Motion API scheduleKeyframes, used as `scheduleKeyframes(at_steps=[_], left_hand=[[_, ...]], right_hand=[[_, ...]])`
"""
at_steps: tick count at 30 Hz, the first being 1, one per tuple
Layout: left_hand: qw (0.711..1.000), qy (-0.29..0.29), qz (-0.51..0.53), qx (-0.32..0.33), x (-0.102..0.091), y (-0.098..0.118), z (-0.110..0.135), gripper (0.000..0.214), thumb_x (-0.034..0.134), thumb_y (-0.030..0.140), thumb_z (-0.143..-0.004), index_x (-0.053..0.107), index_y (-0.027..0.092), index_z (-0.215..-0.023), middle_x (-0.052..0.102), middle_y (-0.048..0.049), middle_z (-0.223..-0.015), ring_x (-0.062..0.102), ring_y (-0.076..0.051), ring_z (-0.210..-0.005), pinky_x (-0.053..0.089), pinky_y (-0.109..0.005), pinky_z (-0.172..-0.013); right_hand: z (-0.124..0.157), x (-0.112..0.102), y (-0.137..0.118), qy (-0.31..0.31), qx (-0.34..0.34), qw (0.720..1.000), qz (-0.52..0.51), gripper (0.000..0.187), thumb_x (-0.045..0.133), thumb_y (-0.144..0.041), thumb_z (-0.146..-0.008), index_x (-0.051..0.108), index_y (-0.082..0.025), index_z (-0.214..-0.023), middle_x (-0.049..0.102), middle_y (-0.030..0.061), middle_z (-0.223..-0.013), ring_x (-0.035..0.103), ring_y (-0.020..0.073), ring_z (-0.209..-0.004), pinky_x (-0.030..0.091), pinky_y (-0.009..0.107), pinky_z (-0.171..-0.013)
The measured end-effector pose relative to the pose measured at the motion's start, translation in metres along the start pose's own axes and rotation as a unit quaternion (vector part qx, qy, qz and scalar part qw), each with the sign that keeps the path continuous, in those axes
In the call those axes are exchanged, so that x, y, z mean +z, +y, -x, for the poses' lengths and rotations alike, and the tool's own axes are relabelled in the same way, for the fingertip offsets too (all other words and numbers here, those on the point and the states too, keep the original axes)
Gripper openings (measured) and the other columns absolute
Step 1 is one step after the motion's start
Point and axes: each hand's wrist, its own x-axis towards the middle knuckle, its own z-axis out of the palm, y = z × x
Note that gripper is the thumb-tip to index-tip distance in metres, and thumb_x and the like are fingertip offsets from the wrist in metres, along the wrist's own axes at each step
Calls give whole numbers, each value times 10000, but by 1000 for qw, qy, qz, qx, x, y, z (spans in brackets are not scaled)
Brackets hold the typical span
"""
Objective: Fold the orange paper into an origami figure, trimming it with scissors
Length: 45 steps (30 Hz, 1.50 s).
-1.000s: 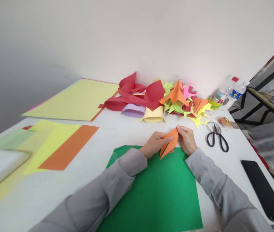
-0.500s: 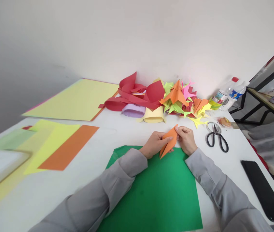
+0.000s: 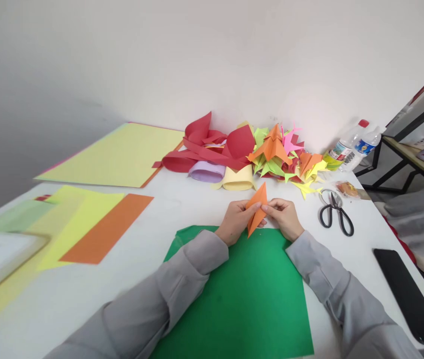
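Note:
A piece of folded orange paper (image 3: 258, 199), long and pointed at both ends, is held up between my two hands. My left hand (image 3: 237, 220) grips its left side, thumb on the front face and fingers behind. On the right, my right hand (image 3: 285, 218) pinches the paper's middle edge between thumb and fingers. Beneath both hands lies a large green sheet (image 3: 241, 294) on the white table. The paper's back side and some fingertips are hidden.
Behind are red paper bands (image 3: 200, 154) and a heap of folded paper figures (image 3: 273, 147). Scissors (image 3: 333, 212), a black phone-like slab (image 3: 408, 294) and plastic bottles (image 3: 357, 147) stand or lie at right. To the left are an orange strip (image 3: 109, 227) and yellow sheets (image 3: 114, 152).
The orange paper has turned more upright and shifted slightly left. My right hand's pinch has slid from its upper tip down to its middle edge.

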Motion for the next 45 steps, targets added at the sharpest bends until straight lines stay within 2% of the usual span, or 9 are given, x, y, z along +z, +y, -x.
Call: scheduleKeyframes(at_steps=[3,8,16,19,24,28,32,38,45], left_hand=[[1000,3,-14,0,0,1,1,378,682,461,-675,642,93,-753,669,-48,-544,633,-172,-500,529,-282,-523],[996,-45,-76,-13,1,4,4,330,647,433,-705,643,103,-703,655,-40,-511,619,-169,-472,502,-262,-477],[983,-110,-148,-21,1,8,7,307,633,418,-702,615,123,-621,642,-22,-502,613,-167,-463,478,-247,-444],[982,-106,-156,-21,1,7,7,310,617,422,-716,610,126,-624,636,-16,-493,620,-173,-474,477,-248,-451],[975,-109,-194,11,2,5,6,341,569,422,-756,616,123,-600,638,-20,-497,613,-156,-477,457,-229,-463],[973,-115,-200,15,1,4,6,321,564,403,-761,619,129,-603,638,-12,-498,612,-156,-478,457,-229,-461],[973,-122,-194,6,0,4,6,300,578,392,-753,619,134,-606,639,-9,-500,611,-165,-472,461,-239,-456],[973,-120,-197,4,1,7,6,301,578,399,-745,610,134,-605,635,-16,-493,607,-168,-466,454,-241,-447],[973,-120,-197,-4,1,6,6,334,572,438,-742,613,132,-613,626,-14,-507,589,-163,-480,444,-247,-463]], right_hand=[[-1,-1,-1,24,-5,999,27,274,758,-409,-612,623,-174,-578,568,-31,-478,457,97,-423,332,247,-445],[-3,-5,2,40,-3,999,11,267,733,-415,-655,635,-173,-600,535,-34,-456,455,98,-418,328,248,-443],[-10,-7,2,101,-4,990,-95,296,768,-392,-607,579,-179,-529,477,-53,-450,389,75,-434,329,239,-465],[-9,-7,1,91,-6,991,-100,310,748,-419,-630,574,-178,-541,491,-48,-471,399,78,-443,337,240,-472],[0,-3,-2,5,32,999,-4,295,793,-397,-560,614,-165,-593,580,-15,-543,478,111,-484,352,251,-469],[1,-3,-1,26,16,999,13,294,777,-399,-583,598,-167,-564,558,-29,-524,451,100,-477,339,251,-478],[-4,-5,2,63,-3,997,-35,266,776,-375,-594,605,-175,-557,538,-43,-530,430,88,-493,341,245,-505],[-9,-6,-1,110,22,986,-123,279,802,-358,-544,592,-176,-527,499,-49,-486,409,83,-476,344,242,-494],[-8,-7,-1,90,19,988,-127,264,791,-364,-570,605,-179,-550,532,-39,-520,437,86,-495,358,244,-510]])
